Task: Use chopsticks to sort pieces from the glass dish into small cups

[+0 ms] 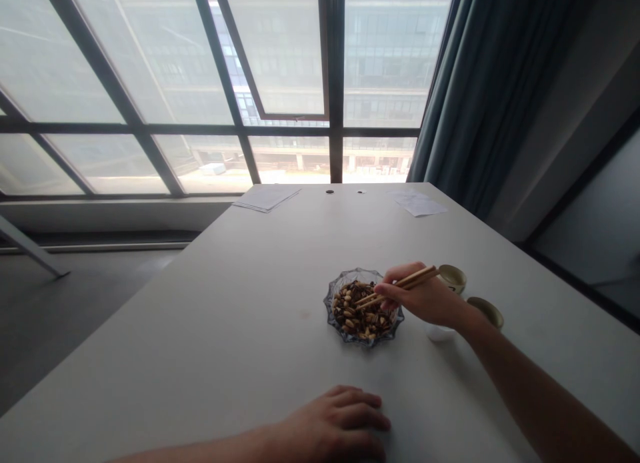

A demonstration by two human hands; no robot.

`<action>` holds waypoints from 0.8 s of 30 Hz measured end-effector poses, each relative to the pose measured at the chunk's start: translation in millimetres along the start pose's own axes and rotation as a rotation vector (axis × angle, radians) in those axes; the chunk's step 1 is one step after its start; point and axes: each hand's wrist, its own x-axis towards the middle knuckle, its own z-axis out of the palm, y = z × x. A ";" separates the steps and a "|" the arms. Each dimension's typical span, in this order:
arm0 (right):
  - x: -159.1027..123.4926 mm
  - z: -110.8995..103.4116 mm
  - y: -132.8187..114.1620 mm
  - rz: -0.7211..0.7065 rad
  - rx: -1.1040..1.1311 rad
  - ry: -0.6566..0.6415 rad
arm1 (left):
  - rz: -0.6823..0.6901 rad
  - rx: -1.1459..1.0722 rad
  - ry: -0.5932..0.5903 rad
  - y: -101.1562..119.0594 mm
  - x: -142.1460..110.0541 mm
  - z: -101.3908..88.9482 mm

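My right hand (417, 295) is closed around a pair of wooden chopsticks (405, 282). Their tips reach down into a mix of dark seeds and paler nuts (356, 311) in a clear glass bowl (336, 330) with a scalloped rim. Whether anything is pinched between the tips I cannot tell. Just right of my hand stand two small round cups, the farther cup (453, 278) and the nearer cup (489, 311); a white container (440, 333) shows partly beneath my wrist. My left hand (345, 423) lies on the table in front of the bowl, fingers stretched out, holding nothing.
The white table (210, 330) runs away toward large framed windows. Paper sheets (267, 198) lie at its far left corner and another sheet (419, 202) at the far right. Two round holes are near the far edge. A dark curtain (470, 96) hangs on the right.
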 end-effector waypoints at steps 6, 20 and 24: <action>0.2 -0.7 0.9 0.001 -0.008 0.003 | 0.003 0.011 0.005 -1.1 0.3 3.1; -4.6 0.6 -4.3 -0.011 -0.050 0.084 | 0.007 -0.009 0.005 -0.6 0.5 0.5; -6.4 -2.3 -6.8 -0.002 -0.065 0.089 | -0.002 -0.010 0.002 -1.4 -1.1 2.7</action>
